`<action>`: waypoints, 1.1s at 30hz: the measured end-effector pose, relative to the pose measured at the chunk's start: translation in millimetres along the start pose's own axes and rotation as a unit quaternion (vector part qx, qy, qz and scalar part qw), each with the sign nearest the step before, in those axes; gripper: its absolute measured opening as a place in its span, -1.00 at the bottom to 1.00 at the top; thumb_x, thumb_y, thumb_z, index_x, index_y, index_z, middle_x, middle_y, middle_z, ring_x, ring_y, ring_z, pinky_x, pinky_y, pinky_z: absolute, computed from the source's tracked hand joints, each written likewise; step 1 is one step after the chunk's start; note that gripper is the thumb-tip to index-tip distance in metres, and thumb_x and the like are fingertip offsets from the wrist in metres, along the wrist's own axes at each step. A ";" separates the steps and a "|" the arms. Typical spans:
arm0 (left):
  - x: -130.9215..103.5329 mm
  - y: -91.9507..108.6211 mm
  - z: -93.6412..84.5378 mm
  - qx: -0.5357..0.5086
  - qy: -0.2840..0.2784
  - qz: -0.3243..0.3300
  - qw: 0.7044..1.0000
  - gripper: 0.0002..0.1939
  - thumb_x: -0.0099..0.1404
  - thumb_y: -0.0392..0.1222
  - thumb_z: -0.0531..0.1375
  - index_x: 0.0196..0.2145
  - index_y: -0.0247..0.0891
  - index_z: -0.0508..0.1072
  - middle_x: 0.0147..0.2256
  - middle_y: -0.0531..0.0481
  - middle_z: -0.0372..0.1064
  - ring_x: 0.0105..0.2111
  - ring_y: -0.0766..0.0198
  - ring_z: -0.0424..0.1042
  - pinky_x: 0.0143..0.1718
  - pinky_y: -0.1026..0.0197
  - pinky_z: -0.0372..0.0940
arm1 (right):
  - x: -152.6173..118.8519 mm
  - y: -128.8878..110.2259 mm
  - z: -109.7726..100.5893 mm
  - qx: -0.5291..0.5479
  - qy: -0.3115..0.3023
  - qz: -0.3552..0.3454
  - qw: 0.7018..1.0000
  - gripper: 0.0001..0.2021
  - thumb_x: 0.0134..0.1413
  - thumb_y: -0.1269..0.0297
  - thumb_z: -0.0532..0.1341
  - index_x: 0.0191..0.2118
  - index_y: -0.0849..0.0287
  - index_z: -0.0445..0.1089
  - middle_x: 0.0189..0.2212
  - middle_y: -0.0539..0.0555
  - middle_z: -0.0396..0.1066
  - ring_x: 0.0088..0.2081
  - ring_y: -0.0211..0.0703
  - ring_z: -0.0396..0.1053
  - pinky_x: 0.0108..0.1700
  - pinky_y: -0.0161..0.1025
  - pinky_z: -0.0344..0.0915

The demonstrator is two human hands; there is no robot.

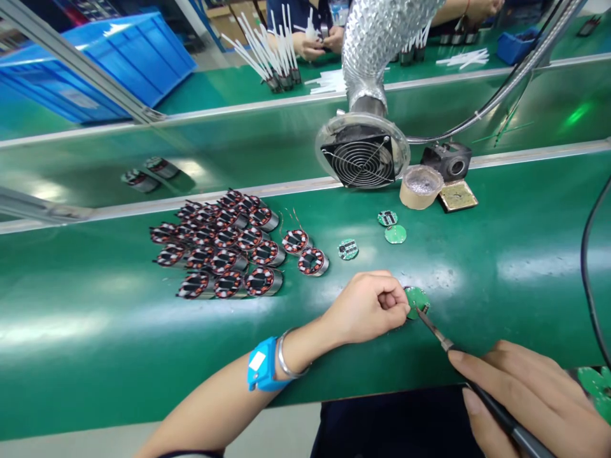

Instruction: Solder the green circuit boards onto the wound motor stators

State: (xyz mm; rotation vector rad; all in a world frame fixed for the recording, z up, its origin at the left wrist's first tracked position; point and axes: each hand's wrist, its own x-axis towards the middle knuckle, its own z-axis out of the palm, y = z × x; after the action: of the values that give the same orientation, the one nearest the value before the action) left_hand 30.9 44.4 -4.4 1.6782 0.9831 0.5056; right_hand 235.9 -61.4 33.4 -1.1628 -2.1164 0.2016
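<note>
The round green circuit board (417,299) lies flat on the green bench mat (95,331), near its front edge and well in front of the fume extractor fan (363,156). The left hand (365,308) comes in from the lower left, forearm stretched across the mat's edge, with a blue wrist strap (261,364) and a thin metal bangle (285,356) at the wrist. Its fingers are curled into a loose fist, thumb and forefinger pressed together on the board's left rim, pinning it down. The right hand (534,397) rests low at the front right of the board, fingers wrapped in a pen grip around the dark handle of a soldering iron (477,388); the iron slants up and to the left, and its tip touches the board's right side.

Left of the fan and behind the left hand, a cluster of wound motor stators (217,245) stands on the mat, two more (305,251) a little apart on its right. Between the fan and the held board lie three small round boards (386,232). Just right of the fan sit a roll of tape (421,186), a flat sponge tray (457,195) and a black iron stand (449,159). A black cable (586,267) curves down the far right. Beyond the fan, at the next bench, another person's hands (317,43) work among white sticks (272,48).
</note>
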 end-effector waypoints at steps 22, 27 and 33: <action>-3.2 3.8 3.9 0.045 0.040 0.011 0.998 -0.92 0.05 -0.41 0.19 -0.55 -0.32 0.44 -0.54 0.09 0.29 -0.59 0.47 0.25 -0.56 0.42 0.17 | 9.1 -4.4 -0.8 -0.062 -0.036 -0.047 0.996 -0.72 0.03 0.51 0.17 -0.10 0.23 0.42 -0.53 0.03 0.47 -0.53 -0.18 0.41 -0.51 -0.20 0.39; -3.8 3.9 4.4 0.040 0.046 0.007 0.998 -0.92 0.07 -0.39 0.19 -0.55 -0.33 0.44 -0.54 0.09 0.27 -0.60 0.48 0.24 -0.56 0.41 0.17 | 12.4 -2.9 -1.2 -0.051 -0.031 -0.042 0.997 -0.65 0.04 0.52 0.16 -0.04 0.16 0.42 -0.54 -0.01 0.44 -0.56 -0.23 0.38 -0.54 -0.25 0.37; -4.2 4.3 5.0 0.040 0.045 0.008 0.998 -0.92 0.07 -0.39 0.19 -0.55 -0.33 0.44 -0.54 0.09 0.27 -0.60 0.48 0.24 -0.56 0.41 0.17 | 12.2 -5.4 1.2 -0.053 -0.025 -0.036 0.998 -0.69 0.04 0.54 0.17 -0.09 0.19 0.44 -0.53 0.02 0.44 -0.54 -0.20 0.39 -0.52 -0.23 0.36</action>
State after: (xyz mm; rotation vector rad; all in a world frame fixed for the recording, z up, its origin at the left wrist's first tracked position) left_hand 33.7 37.8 -1.5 1.7487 1.0689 0.5629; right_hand 227.2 -54.7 41.1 -1.1508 -2.2315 0.0870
